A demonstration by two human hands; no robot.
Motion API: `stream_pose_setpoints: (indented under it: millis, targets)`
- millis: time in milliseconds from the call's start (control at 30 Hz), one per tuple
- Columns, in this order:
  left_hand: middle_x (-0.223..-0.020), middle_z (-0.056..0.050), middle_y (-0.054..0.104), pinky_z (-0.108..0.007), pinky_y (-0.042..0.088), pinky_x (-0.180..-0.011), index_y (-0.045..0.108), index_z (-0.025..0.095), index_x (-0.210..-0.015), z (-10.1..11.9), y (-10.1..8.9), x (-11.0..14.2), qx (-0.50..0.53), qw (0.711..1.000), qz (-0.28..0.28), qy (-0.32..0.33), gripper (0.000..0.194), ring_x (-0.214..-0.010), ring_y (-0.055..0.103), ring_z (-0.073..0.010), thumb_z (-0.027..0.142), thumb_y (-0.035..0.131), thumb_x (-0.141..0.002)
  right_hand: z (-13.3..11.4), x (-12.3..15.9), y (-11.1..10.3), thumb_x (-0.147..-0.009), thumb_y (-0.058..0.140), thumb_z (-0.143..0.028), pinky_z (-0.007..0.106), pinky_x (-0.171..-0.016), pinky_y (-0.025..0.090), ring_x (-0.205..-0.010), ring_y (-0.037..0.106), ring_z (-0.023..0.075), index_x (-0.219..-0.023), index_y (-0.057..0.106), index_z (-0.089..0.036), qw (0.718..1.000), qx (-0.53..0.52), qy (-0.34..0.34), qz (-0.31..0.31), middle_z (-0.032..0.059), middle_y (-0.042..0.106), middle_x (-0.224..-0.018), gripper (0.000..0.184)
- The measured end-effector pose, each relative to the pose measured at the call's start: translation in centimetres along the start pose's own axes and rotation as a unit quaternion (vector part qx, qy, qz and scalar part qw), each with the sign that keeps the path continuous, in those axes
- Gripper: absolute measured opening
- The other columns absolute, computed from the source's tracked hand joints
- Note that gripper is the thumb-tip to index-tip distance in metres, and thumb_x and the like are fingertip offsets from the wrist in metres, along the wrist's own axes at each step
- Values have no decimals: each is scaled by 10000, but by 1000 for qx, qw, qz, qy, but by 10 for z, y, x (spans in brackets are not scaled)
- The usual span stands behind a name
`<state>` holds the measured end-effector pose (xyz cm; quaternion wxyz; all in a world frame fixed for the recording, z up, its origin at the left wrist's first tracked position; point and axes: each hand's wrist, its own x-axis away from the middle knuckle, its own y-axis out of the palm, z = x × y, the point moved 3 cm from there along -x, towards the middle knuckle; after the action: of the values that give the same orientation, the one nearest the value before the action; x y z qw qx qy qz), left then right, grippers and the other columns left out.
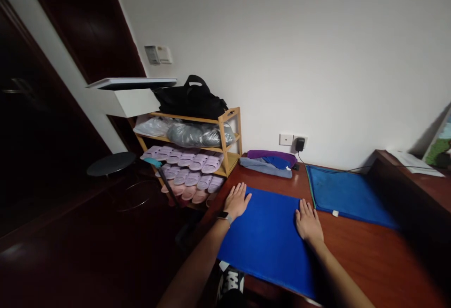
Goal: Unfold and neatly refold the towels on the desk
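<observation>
A bright blue cloth (269,237) lies spread flat on the reddish-brown wooden table (355,251), its near edge at the table's front. My left hand (237,201) rests palm down on its far left corner, fingers stretched out, with a watch on the wrist. On the far right corner lies my right hand (309,221), also flat with fingers extended. To the right is a second blue cloth (348,193) with a green edge and a white tag. Behind them sits a pile of folded purple, blue and grey cloths (269,162) against the wall.
Left of the table stands a wooden rack (225,143) with rows of slippers (190,157), plastic-wrapped bundles and a black bag (193,99). A round stool (111,163) is farther left. A black plug (299,144) sits in the wall socket, its cable trailing over the table.
</observation>
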<state>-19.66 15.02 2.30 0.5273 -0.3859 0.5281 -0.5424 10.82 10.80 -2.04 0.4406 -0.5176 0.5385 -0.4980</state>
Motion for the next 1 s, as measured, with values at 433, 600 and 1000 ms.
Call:
stream_pose_setpoints:
  millis: [433,600,1000]
  targets:
    - [-1657,-69,311,-436,185,-1265,323,214,-1603,132,40,24,64,983,-30,168,707,-1543,243,-220,617,132,-1055,1,3,-5,-1024,114,-373,402,-1259,88,-1567,118,221,-1619,155,-85,1000,3,-8,-4,49,151,-1699,663]
    - [-1654,-98,303,-448,185,-1265,338,164,-1596,29,20,23,31,998,-25,40,739,-1544,235,-241,626,153,-1050,1,2,-4,-1025,95,-387,396,-1260,84,-1569,103,213,-1623,138,-96,1000,5,-2,-11,36,129,-1704,666]
    - [-1660,-118,292,-414,192,-1262,267,122,-1614,-23,20,33,38,999,12,-3,747,-1545,236,-238,603,163,-1053,4,-3,4,-1018,116,-401,403,-1254,135,-1562,152,215,-1622,156,-90,999,36,4,-9,54,146,-1701,681]
